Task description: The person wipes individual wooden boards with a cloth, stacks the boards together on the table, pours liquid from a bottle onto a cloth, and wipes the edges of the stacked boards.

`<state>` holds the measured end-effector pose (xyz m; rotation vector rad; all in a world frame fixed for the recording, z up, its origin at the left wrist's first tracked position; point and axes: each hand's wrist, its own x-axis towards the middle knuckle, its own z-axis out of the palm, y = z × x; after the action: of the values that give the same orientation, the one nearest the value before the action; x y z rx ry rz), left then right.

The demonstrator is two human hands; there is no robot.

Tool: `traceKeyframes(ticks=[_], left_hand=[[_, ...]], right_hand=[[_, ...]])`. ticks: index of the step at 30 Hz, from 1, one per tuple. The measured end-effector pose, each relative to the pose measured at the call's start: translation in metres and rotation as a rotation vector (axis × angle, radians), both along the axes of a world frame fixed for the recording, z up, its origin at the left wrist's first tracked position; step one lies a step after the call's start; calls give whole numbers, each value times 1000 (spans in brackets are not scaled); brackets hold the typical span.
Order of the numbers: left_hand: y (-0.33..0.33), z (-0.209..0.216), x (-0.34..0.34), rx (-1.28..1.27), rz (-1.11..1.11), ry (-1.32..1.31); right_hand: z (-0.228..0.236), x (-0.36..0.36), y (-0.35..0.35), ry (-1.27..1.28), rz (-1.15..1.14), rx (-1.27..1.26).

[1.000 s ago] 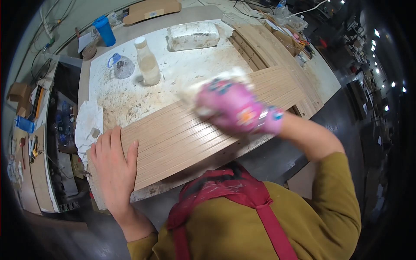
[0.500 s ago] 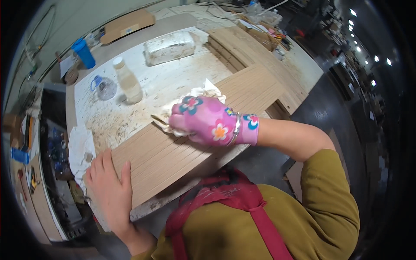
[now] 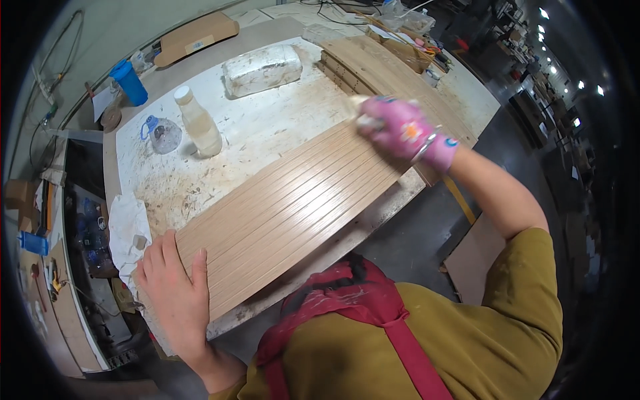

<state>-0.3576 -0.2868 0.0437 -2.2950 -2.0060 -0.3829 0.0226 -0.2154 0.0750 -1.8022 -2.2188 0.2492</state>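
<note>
A long grooved wood-grain board (image 3: 287, 200) lies slantwise across the worktable, its surface shining in the middle. My bare left hand (image 3: 172, 287) rests against the board's near left end, fingers spread. My right hand (image 3: 397, 130), in a pink flowered glove with a bracelet at the wrist, is at the far right end of the board. It is closed round a white cloth (image 3: 357, 105), of which only a little shows past the fingers. This hand is smeared by motion.
Beyond the board stand a bottle of pale liquid (image 3: 198, 127), a clear container with a blue handle (image 3: 163, 137) and a plastic-wrapped block (image 3: 262, 70). More wooden boards (image 3: 363, 60) are stacked at the far right. A blue cup (image 3: 129, 83) stands at the back left.
My right hand has swept from the middle of the board to its far right end with the cloth. The board's middle is now uncovered and shiny. My left hand has hardly moved.
</note>
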Motion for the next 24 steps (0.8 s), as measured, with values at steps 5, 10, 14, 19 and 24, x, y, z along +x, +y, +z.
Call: traceKeyframes(ticks=[5,10,14,19,24], left_hand=[[7,4,15,-4,-22,-14],[-2,0,-1,-18,14,-6],[-1,4,11,6,-20,-11],[5,-2,6,-1,-25,-8],[-7,-2,2,-3,-13,16]], right_hand=[[-10,-9,3,30,104,85],[-11,-46,-1,43,252,100],[9,34,-8,-171,-189,8],[-3,-81,-8,-20,511,-2],[2,-13,2,55,259,-65]])
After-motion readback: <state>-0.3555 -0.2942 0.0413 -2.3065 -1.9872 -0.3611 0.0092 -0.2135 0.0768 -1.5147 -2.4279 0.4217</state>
